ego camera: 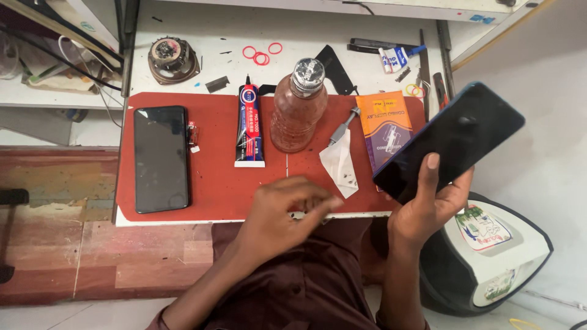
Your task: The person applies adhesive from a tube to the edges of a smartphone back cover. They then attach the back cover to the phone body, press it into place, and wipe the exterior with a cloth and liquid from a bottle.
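Nearest the lens, a dark maroon shirt (306, 287) fills the bottom of the view, with both forearms rising out of it toward the bench. Just beyond, the left hand (287, 208) hovers over the near edge of a red work mat (214, 177), its fingers (315, 198) curled inward with the tips drawn close to the thumb; whether something small is pinched there I cannot tell, since the hand is blurred. Just past those fingertips, slightly to the right, lies a folded white paper (339, 165) speckled with tiny dark bits, and a small grey screwdriver (343, 125) sits beyond it.

Off to the right, the right hand (428, 205) grips a dark smartphone (449, 143), clear of the bench. The thumb is pressed on the glass and the other fingers wrap underneath. The phone's long axis slants from the palm up and away to the right, its near end lying right of the left fingertips, so the right hand is plainly the nearer one to it.

Further from the left fingers, straight ahead, stand a ribbed clear bottle (298, 110) and a glue tube (249, 125). Well to their left lies a second black phone (161, 159). An orange packet (386, 125) lies partly under the held phone.
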